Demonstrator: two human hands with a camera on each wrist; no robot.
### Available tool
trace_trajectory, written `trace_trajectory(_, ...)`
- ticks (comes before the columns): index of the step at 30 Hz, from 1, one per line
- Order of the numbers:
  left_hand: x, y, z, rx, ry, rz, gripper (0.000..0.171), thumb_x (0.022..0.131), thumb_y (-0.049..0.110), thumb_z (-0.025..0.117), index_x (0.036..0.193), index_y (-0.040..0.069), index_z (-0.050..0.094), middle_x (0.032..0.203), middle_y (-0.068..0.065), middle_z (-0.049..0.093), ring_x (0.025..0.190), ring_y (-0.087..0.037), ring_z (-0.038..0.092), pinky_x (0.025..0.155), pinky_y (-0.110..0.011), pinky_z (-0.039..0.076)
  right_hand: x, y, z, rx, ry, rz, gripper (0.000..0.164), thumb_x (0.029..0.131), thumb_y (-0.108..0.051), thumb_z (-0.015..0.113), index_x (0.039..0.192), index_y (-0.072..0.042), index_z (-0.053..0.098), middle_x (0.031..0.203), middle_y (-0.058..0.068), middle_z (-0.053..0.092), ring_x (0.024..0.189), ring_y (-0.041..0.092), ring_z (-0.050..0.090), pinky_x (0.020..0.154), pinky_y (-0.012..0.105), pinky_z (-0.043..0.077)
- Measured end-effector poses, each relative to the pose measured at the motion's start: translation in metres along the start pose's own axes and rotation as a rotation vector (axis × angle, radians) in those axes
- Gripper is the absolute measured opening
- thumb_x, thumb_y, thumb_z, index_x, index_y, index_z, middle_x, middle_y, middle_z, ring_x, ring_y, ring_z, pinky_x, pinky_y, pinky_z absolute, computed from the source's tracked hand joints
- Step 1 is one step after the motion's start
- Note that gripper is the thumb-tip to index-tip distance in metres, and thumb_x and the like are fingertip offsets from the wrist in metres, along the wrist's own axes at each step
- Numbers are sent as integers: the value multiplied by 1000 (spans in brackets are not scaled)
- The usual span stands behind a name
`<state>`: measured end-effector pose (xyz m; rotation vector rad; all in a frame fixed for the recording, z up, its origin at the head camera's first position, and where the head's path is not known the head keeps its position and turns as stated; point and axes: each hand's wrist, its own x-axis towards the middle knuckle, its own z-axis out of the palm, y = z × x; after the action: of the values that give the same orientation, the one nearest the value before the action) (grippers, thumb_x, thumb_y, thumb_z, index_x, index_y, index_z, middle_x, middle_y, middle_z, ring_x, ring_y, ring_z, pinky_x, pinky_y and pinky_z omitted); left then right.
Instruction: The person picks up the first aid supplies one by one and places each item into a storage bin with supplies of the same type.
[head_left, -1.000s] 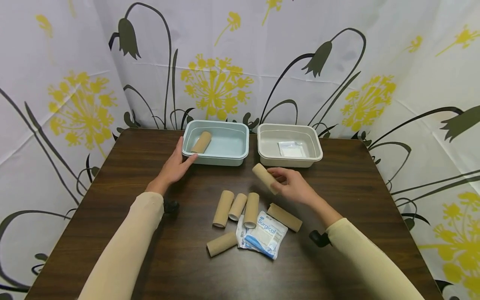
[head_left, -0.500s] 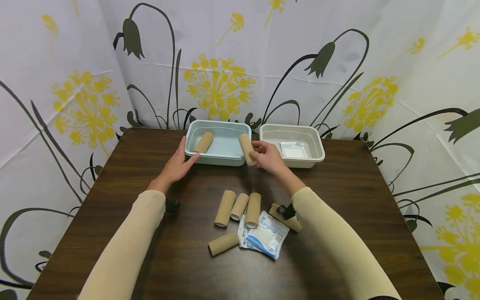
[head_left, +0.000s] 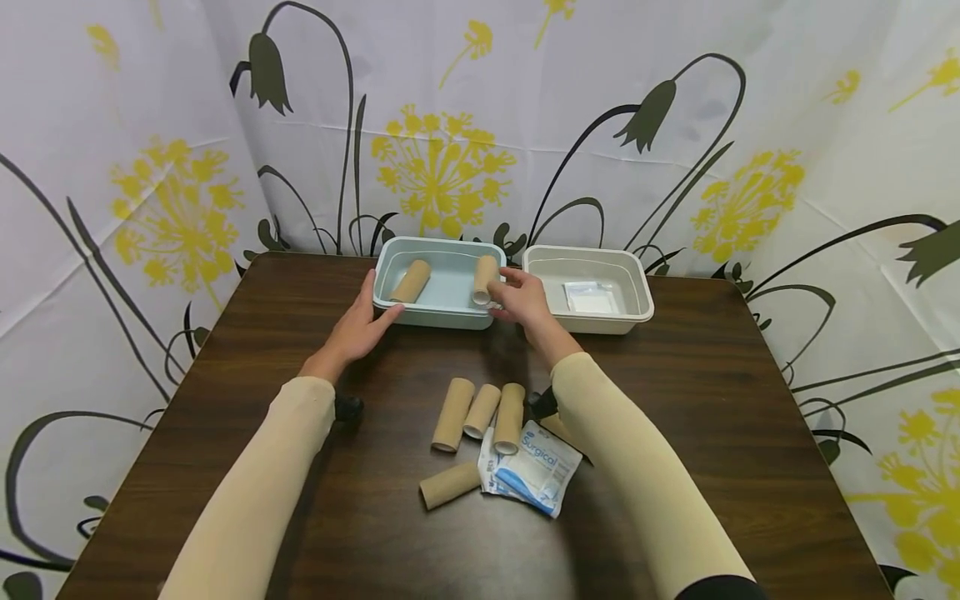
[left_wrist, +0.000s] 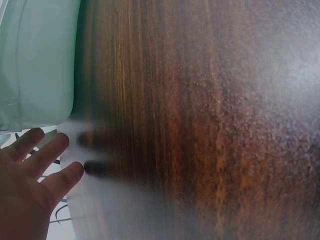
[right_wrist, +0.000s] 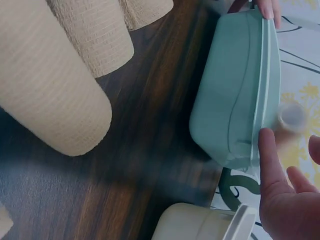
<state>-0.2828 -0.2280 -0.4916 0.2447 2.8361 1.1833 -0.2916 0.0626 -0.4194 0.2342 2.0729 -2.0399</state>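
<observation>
My left hand (head_left: 354, 332) lies at the left front corner of the pale blue bin (head_left: 442, 318), thumb at the front rim, fingers straight along the side. That bin holds one tan bandage roll (head_left: 411, 282). A second tan bandage roll (head_left: 485, 277) is over the bin's right end, blurred in the right wrist view and apart from the fingers there. My right hand (head_left: 525, 302) is beside this roll at the bin's right rim, index finger extended. Several more bandage rolls (head_left: 453, 414) lie on the table, one of them on white-and-blue packets marked Surgical (head_left: 542, 471).
A beige bin (head_left: 621, 321) stands right of the blue one, with a white packet (head_left: 591, 297) inside. Both are near the back edge of the dark wooden table (head_left: 360, 517), before a flowered curtain. My right sleeve (head_left: 622, 450) partly covers a bandage roll.
My right hand has carried a bandage roll leftward from in front of the beige bin to over the blue bin and let go of it. My left hand has stayed at the blue bin.
</observation>
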Motion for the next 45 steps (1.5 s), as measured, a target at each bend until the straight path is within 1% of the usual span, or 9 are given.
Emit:
trace_trajectory(4, 2, 2, 0, 4, 4, -3, 92, 98, 58, 45, 157, 21, -15, 164, -12, 2, 146, -39, 15, 111, -61, 17, -3, -1, -1, -35, -31, -8, 44, 98, -10, 60, 141, -2, 51, 133, 20, 54, 120, 32, 58, 93, 44, 49)
trace_trajectory(8, 1, 1, 0, 8, 7, -5, 92, 98, 59, 45, 157, 20, -15, 164, -13, 2, 146, -38, 15, 111, -60, 17, -10, 2, -4, -99, -48, -29, 40, 98, -12, 60, 137, -3, 55, 133, 17, 57, 118, 30, 59, 92, 42, 50)
trace_trajectory(16, 0, -1, 1, 7, 2, -7, 91, 98, 59, 44, 156, 24, -16, 164, -11, 2, 146, -38, 15, 111, -61, 18, -33, 4, -24, -77, -145, -86, 41, 99, -12, 59, 138, -2, 54, 135, 17, 56, 121, 35, 57, 92, 45, 49)
trace_trajectory(20, 0, 0, 0, 3, 2, -13, 90, 99, 58, 45, 156, 24, -16, 164, -11, 1, 146, -38, 14, 111, -61, 17, -52, 2, -45, -247, -248, -177, 41, 99, -15, 61, 138, -2, 55, 134, 17, 58, 119, 32, 58, 89, 42, 52)
trace_trajectory(25, 0, 2, 0, -1, -9, -20, 91, 99, 58, 45, 156, 24, -17, 164, -9, -2, 147, -36, 11, 112, -60, 15, -85, 13, -77, -594, -314, -348, 40, 97, -18, 64, 133, -1, 60, 130, 15, 61, 115, 30, 60, 90, 42, 50)
trace_trajectory(29, -1, 2, 0, 9, -17, -19, 91, 99, 59, 44, 156, 23, -17, 164, -10, -3, 147, -37, 10, 111, -61, 15, -115, 33, -100, -775, -291, -348, 41, 96, -24, 66, 133, -7, 61, 131, 11, 61, 117, 32, 59, 90, 45, 49)
trace_trajectory(34, -1, 2, -1, -2, -14, -8, 91, 100, 56, 45, 156, 22, -17, 164, -12, -1, 147, -38, 11, 111, -61, 15, -145, 62, -123, -882, -215, -284, 42, 94, -27, 68, 132, -10, 62, 130, 12, 62, 118, 34, 57, 93, 54, 45)
trace_trajectory(39, 0, 3, -2, -5, -11, 9, 90, 100, 55, 45, 156, 22, -17, 163, -12, -1, 147, -38, 12, 112, -59, 16, -163, 90, -134, -894, -116, -293, 42, 91, -19, 71, 131, -8, 62, 129, 14, 62, 118, 35, 57, 96, 55, 43)
trace_trajectory(45, 0, 2, -1, -1, -17, 3, 90, 100, 56, 45, 156, 23, -18, 163, -13, 1, 146, -40, 14, 110, -61, 18, -170, 114, -134, -812, -34, -333, 46, 86, -4, 74, 131, -7, 63, 125, 15, 64, 112, 34, 61, 94, 52, 46)
